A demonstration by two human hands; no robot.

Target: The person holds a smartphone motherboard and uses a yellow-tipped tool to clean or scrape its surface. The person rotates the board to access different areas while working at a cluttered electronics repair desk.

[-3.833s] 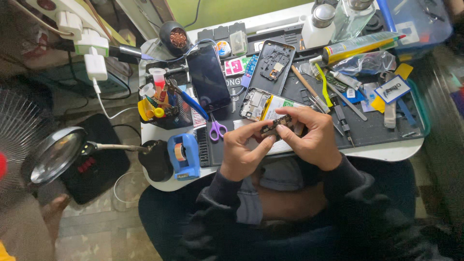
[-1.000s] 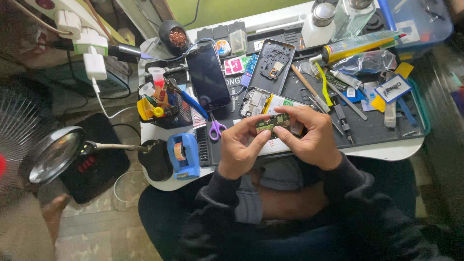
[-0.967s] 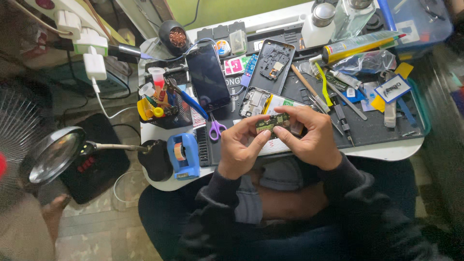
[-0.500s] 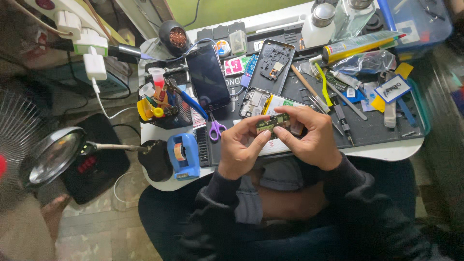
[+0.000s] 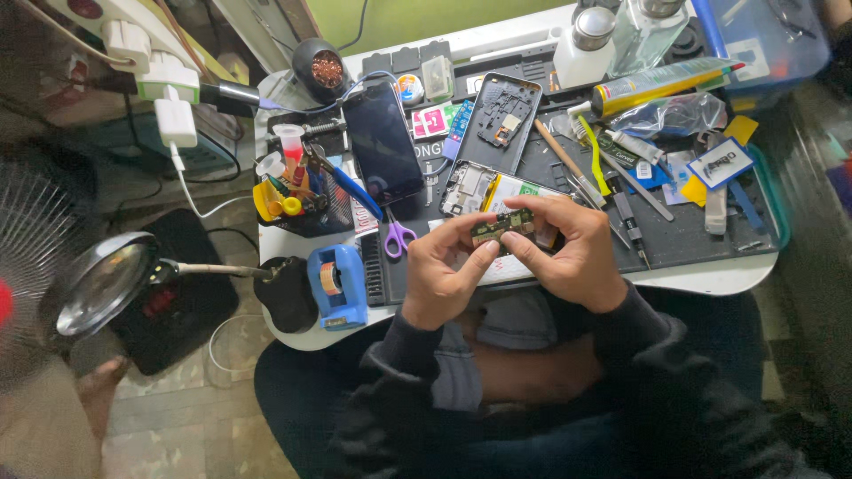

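Both hands hold a small green circuit board (image 5: 502,225) above the near edge of the black work mat (image 5: 683,238). My left hand (image 5: 441,275) pinches its left end with thumb and fingers. My right hand (image 5: 572,250) grips its right end, fingers curled over the top. Just behind the board lies an opened phone body (image 5: 475,188) with its inner parts showing. A dark phone back frame (image 5: 501,120) lies farther back, and a black phone screen (image 5: 383,142) rests to its left.
Purple-handled scissors (image 5: 398,236), a blue tape dispenser (image 5: 336,284), a black tray of small tools (image 5: 297,191), bottles (image 5: 584,40), tweezers and a glue tube (image 5: 658,84) crowd the white table (image 5: 710,279). A magnifier lamp (image 5: 102,284) stands at left, a fan (image 5: 27,239) beyond.
The hands have shifted their grip slightly on the circuit board, which now lies flatter between the fingertips. Everything on the table is where it was.
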